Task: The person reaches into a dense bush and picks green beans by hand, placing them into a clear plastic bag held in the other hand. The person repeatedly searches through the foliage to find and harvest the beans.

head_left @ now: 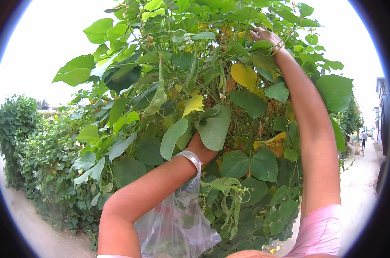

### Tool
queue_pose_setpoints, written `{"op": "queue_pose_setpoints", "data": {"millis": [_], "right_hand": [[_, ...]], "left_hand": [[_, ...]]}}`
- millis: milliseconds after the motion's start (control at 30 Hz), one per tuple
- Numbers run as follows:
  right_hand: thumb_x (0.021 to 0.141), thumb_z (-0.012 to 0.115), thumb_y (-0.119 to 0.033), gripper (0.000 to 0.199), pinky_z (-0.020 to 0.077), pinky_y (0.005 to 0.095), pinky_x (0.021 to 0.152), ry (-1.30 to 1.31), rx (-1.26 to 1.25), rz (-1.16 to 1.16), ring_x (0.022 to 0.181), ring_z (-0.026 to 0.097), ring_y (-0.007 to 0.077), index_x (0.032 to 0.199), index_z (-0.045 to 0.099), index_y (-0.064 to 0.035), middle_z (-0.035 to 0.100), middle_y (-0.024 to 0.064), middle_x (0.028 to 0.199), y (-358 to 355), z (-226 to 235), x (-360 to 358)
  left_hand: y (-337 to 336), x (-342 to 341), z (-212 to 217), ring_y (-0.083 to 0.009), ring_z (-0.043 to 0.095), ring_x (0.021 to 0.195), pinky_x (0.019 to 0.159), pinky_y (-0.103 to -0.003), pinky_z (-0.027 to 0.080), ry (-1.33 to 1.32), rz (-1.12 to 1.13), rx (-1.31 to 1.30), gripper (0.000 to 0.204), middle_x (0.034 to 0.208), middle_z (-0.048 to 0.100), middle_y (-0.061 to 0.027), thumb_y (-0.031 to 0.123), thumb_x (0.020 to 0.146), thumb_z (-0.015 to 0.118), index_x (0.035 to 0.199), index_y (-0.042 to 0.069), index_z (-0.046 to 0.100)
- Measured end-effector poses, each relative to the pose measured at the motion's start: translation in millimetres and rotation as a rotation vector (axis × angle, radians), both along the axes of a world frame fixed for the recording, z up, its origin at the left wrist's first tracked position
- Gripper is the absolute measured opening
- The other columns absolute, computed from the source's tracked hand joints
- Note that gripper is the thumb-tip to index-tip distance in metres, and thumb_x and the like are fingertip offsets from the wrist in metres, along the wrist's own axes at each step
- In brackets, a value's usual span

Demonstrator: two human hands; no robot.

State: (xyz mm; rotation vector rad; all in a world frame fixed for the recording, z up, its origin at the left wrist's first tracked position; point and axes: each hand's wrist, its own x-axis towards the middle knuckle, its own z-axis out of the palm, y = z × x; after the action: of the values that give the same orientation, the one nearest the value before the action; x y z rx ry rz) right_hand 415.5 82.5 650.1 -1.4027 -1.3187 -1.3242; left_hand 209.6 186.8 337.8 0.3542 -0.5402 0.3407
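Left hand (201, 148) pushed into the bean vine (212, 86) at mid-height, mostly covered by broad leaves, grip not discernible; clear plastic bag (177, 223) looped over that wrist, hanging below the forearm. Right hand (267, 38) raised high into the upper foliage, fingers curled among stems and leaves, closed on something or not: cannot tell. Green pods (231, 210) dangling just right of the bag, one long flat pod (159, 92) hanging upper left; dirt path (362, 185) at right

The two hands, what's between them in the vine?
In the head view, green leaves and one yellow leaf fill the stretch between the left hand and the right hand.
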Motion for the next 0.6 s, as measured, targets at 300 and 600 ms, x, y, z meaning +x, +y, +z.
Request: {"op": "queue_pose_setpoints", "data": {"millis": [300, 600], "right_hand": [[0.090, 0.036, -0.049, 0.048, 0.0442, 0.0436, 0.088, -0.007, -0.175, -0.061, 0.107, 0.057, 0.0284, 0.112, 0.060, -0.0137, 0.061, 0.0130, 0.113, -6, -10, -13], [0.072, 0.053, -0.021, 0.026, 0.0476, 0.0352, 0.082, 0.102, 0.134, 0.251, 0.092, 0.063, 0.0268, 0.091, 0.068, -0.0147, 0.067, 0.0094, 0.095, -1, -4, 40]], "left_hand": [[26, -1, -6, -0.0189, 0.058, 0.101, 0.093, -0.027, 0.046, 0.062, -0.578, -0.400, 0.026, 0.111, 0.060, -0.0099, 0.010, 0.088, 0.054, 0.113, 0.003, 0.054], [10, -3, -8, -0.0203, 0.056, 0.107, 0.097, -0.031, 0.043, -0.015, -0.573, -0.348, 0.029, 0.116, 0.058, -0.0101, 0.015, 0.089, 0.051, 0.117, 0.005, 0.051]]}}
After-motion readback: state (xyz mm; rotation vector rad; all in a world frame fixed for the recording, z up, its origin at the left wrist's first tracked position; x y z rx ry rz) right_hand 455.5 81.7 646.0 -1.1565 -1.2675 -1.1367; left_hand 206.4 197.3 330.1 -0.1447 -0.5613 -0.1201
